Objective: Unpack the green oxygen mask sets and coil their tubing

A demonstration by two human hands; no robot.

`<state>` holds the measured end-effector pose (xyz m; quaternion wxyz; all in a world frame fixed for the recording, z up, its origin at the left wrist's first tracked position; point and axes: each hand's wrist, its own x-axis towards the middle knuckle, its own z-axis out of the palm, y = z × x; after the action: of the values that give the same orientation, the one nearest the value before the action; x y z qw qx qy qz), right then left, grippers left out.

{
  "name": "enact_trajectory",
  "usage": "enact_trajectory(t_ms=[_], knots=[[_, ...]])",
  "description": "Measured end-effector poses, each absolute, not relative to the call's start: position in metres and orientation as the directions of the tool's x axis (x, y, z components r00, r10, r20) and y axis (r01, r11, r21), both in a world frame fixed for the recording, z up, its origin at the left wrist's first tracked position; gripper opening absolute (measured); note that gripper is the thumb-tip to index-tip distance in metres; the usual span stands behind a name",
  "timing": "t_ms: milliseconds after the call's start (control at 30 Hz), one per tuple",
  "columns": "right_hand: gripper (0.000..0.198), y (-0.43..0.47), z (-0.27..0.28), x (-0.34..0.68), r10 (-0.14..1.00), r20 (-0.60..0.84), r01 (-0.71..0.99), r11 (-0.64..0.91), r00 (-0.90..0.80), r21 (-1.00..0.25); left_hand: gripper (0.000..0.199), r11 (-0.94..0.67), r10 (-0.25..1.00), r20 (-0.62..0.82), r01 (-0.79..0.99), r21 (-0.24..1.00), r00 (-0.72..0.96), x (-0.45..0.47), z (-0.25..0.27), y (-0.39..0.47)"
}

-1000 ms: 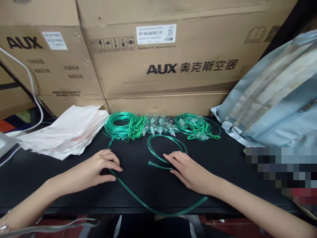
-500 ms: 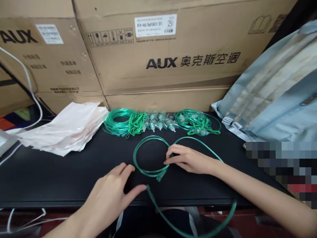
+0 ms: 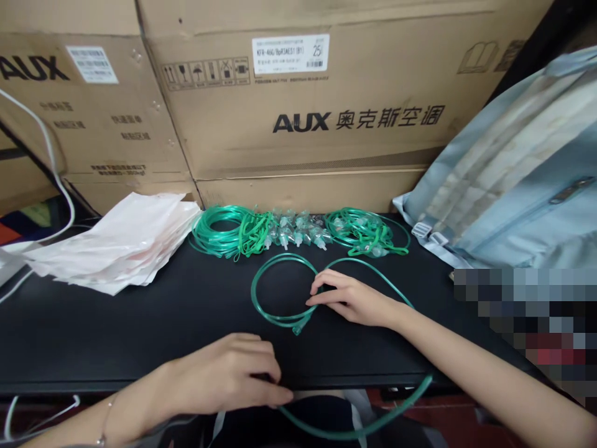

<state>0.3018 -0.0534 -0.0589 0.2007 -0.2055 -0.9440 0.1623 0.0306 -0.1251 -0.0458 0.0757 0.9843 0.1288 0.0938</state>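
A green plastic tube (image 3: pixel 253 292) lies partly coiled on the black tabletop, with a connector end (image 3: pixel 298 328) at the coil's bottom. My right hand (image 3: pixel 352 298) is closed on the right side of this coil, fingertips pinching the tubing. From there the tube runs right, passes under my right forearm and hangs past the table's front edge in a loop. My left hand (image 3: pixel 233 376) is at that front edge, its thumb and fingers closed on the tube's loose length near the other end. The fingers partly hide the tube end there.
Coiled green tubing (image 3: pixel 219 231), green elastic straps (image 3: pixel 254 233), clear plastic cups (image 3: pixel 296 233) and a tangled tube bundle (image 3: pixel 359 230) lie at the back. White plastic bags (image 3: pixel 116 242) are stacked left. Cardboard boxes (image 3: pixel 298 149) stand behind; a light-blue backpack (image 3: pixel 527 186) is on the right.
My left hand has moved down and slightly right to the table's front edge, closing on the tube, and the hanging loop has shifted. My right hand has stayed on the coil.
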Motion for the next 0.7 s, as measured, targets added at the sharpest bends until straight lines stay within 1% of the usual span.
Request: enact_trajectory(t_ms=[33,67,100,167,233,300,367,433,500,567,633,700], knots=[[0.037,-0.052,-0.057,0.304,0.45,0.299,0.31,0.855,-0.842,-0.415,0.021,-0.941,0.296,0.147,0.262,0.214,0.944,0.023,-0.042,-0.119],[0.038,-0.051,-0.055,0.307,0.445,0.292,0.291,0.846,-0.846,-0.447,0.022,-0.925,0.338,0.127,0.304,0.226,0.933,0.014,-0.038,-0.111],[0.038,-0.049,-0.054,0.31,0.442,0.289,0.27,0.834,-0.849,-0.481,0.023,-0.911,0.386,0.109,0.36,0.201,0.916,0.003,-0.034,-0.103],[0.032,-0.045,-0.051,0.315,0.447,0.288,0.251,0.814,-0.847,-0.524,0.025,-0.875,0.484,0.114,0.476,0.09,0.868,-0.017,-0.028,-0.088],[0.026,-0.043,-0.051,0.318,0.465,0.289,0.283,0.819,-0.837,-0.499,0.027,-0.827,0.554,0.148,0.562,-0.012,0.819,-0.034,-0.027,-0.075],[0.019,-0.044,-0.052,0.317,0.491,0.312,0.362,0.847,-0.814,-0.388,0.028,-0.795,0.589,0.176,0.604,-0.046,0.789,-0.042,-0.031,-0.066],[0.018,-0.047,-0.052,0.314,0.52,0.369,0.468,0.854,-0.771,-0.226,0.031,-0.765,0.633,0.166,0.644,-0.018,0.756,-0.042,-0.033,-0.062],[0.022,-0.052,-0.051,0.31,0.56,0.422,0.588,0.805,-0.713,-0.076,0.033,-0.714,0.697,0.122,0.7,0.027,0.706,-0.038,-0.031,-0.062],[0.017,-0.057,-0.05,0.307,0.61,0.423,0.677,0.736,-0.669,0.009,0.033,-0.662,0.749,0.077,0.745,0.085,0.658,-0.032,-0.025,-0.066],[0.01,-0.061,-0.05,0.306,0.68,0.387,0.746,0.666,-0.622,0.029,0.03,-0.616,0.784,0.067,0.761,0.204,0.617,-0.025,-0.019,-0.07],[0.01,-0.062,-0.052,0.307,0.762,0.358,0.816,0.579,-0.539,-0.004,0.023,-0.531,0.838,0.124,0.741,0.41,0.532,-0.02,-0.014,-0.074],[0.021,-0.061,-0.054,0.308,0.842,0.315,0.872,0.483,-0.438,-0.077,0.017,-0.396,0.912,0.202,0.636,0.662,0.357,-0.021,-0.012,-0.078]])
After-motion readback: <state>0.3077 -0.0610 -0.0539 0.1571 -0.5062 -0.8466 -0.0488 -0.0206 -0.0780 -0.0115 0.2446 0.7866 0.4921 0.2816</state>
